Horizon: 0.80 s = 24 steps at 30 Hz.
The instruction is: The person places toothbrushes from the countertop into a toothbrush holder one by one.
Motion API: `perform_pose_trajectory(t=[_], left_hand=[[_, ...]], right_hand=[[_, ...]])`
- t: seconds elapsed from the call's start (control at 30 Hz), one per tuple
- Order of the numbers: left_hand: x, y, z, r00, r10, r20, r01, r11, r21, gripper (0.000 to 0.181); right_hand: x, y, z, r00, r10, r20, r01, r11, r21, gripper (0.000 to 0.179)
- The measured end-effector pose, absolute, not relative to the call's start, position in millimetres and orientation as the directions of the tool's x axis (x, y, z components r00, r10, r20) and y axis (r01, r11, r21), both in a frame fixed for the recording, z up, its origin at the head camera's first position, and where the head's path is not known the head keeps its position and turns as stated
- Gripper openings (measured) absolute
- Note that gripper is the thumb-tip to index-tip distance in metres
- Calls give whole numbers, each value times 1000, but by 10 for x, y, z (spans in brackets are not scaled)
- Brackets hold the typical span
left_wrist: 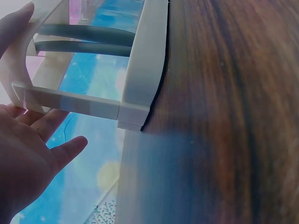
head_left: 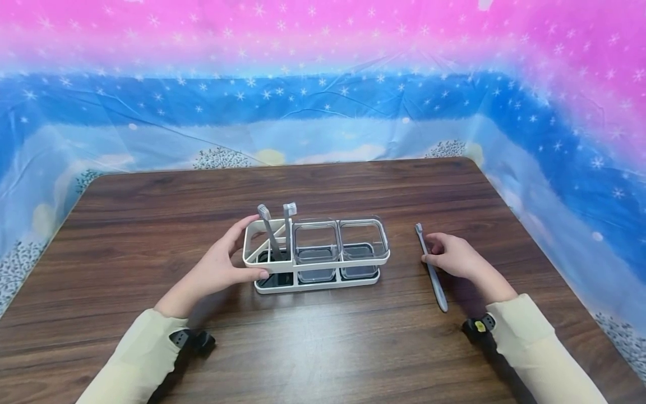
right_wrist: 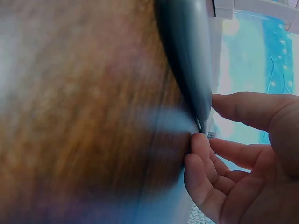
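Note:
A white toothbrush holder [head_left: 317, 287] with a dark base stands on the table left of centre. My left hand [head_left: 217, 271] grips its left end, thumb on the front of the upper rim and fingers round the back. Two grey toothbrushes, one leaning [head_left: 273, 238] and one more upright [head_left: 288, 230], stand in its divided left section. Two clear cups [head_left: 316, 255] sit in the other openings. To the right, my right hand [head_left: 456, 257] pinches a third grey toothbrush [head_left: 437, 289] by its handle, bristle head pointing away. In the right wrist view, thumb and fingers meet at the toothbrush handle [right_wrist: 187, 51].
The brown wood-grain table [head_left: 323, 348] has rounded far corners. A pink and blue snowflake-patterned cloth [head_left: 323, 95] hangs behind it and along both sides. Black wrist straps with cameras [head_left: 194, 341] sit at both sleeve cuffs.

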<state>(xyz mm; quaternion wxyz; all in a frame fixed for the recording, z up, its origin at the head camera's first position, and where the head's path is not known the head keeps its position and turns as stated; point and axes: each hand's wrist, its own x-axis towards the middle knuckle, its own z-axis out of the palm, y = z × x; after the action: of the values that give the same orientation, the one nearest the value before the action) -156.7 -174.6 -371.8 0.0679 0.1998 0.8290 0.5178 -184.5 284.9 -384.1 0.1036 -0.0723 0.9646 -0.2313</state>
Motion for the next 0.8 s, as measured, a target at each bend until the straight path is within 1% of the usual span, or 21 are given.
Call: perform_pose_trajectory(t=[0.27, 0.53, 0.8], left_hand=[[-1567, -1745, -3726, -912, 398, 95, 260, 385, 885, 96], [-1565, -1748, -3724, -912, 400, 93, 260, 385, 886, 96], [-1571, -1744, -3721, -912, 400, 94, 262, 389, 883, 96]], right_hand=[[-1876, 2831, -3851, -961, -191, -201, -86, 894, -441, 56], [-1872, 2791, -3827, -952, -188, -240, -50, 873, -486, 53], [-1873, 2790, -3820, -953, -193, -233, -50, 861, -506, 51]])
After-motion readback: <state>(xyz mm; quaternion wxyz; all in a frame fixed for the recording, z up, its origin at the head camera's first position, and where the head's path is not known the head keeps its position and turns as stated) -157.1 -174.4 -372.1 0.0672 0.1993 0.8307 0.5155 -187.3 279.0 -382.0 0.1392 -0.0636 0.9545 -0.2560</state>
